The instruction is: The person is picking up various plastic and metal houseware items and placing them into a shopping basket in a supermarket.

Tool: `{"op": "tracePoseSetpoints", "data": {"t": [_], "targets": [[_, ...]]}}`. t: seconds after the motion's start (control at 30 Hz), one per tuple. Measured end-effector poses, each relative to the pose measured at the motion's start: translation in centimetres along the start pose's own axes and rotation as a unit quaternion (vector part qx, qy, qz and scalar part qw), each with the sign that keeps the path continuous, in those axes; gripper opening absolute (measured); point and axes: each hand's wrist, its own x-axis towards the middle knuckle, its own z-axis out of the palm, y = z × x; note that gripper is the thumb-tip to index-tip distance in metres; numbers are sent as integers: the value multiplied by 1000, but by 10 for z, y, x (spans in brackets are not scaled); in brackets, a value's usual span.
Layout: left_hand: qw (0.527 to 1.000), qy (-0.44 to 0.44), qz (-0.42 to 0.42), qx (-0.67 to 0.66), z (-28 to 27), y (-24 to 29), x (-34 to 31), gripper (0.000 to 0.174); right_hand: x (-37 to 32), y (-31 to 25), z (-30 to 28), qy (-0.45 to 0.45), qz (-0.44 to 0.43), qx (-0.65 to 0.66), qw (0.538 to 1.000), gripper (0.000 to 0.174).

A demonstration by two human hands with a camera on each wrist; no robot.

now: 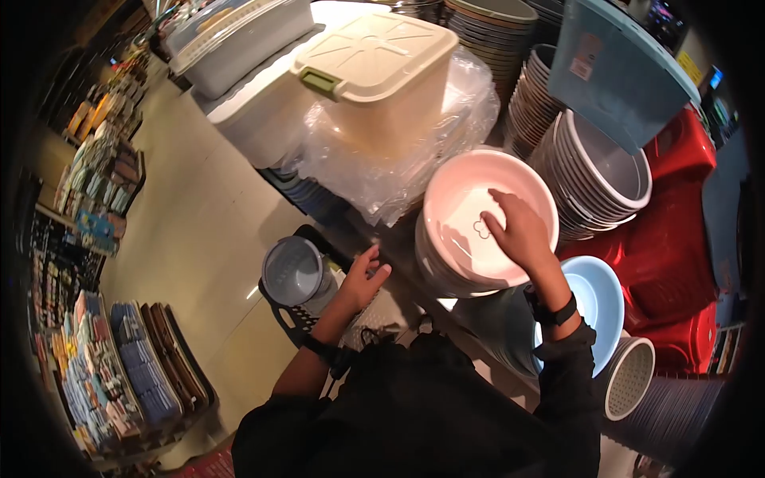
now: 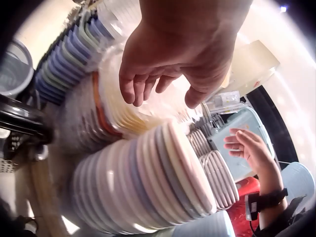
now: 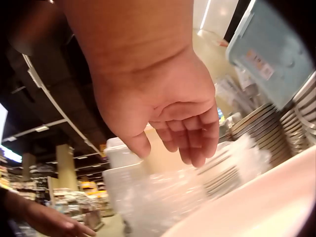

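A pink basin [image 1: 454, 199] tops a tall stack of basins, their rims showing in several colours as a basin stack [image 2: 133, 182] in the left wrist view. Over the basin's inside is my right hand [image 1: 519, 231], its fingers loosely spread and holding nothing. The right wrist view shows the palm of this right hand [image 3: 168, 106] with relaxed fingers above the pink rim [image 3: 261, 197]. My left hand [image 1: 361, 280] hangs free between the stack and a grey-blue bucket [image 1: 292, 269], fingers relaxed. Nothing is in that left hand [image 2: 180, 54] in its wrist view either.
The bucket sits in a dark perforated basket [image 1: 296, 323]. A cream lidded storage box [image 1: 382, 56] stands on plastic-wrapped goods behind the basins. At right are a light blue basin [image 1: 603, 291], stacked grey buckets [image 1: 574, 179], a blue bin [image 1: 613, 72] and red plastic goods [image 1: 661, 255].
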Motion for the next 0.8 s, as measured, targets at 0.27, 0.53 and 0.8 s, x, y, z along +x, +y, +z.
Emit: {"op": "tracePoseSetpoints", "data": {"t": [0.27, 0.53, 0.8], "targets": [[961, -37, -143, 234, -86, -92, -155, 69, -49, -158, 170, -312, -262, 128, 904, 67], [962, -94, -157, 200, -109, -128, -171, 53, -87, -206, 287, -451, -291, -38, 843, 25], [942, -52, -193, 268, -136, -128, -142, 41, -45, -214, 321, -324, -381, 42, 865, 18]]}}
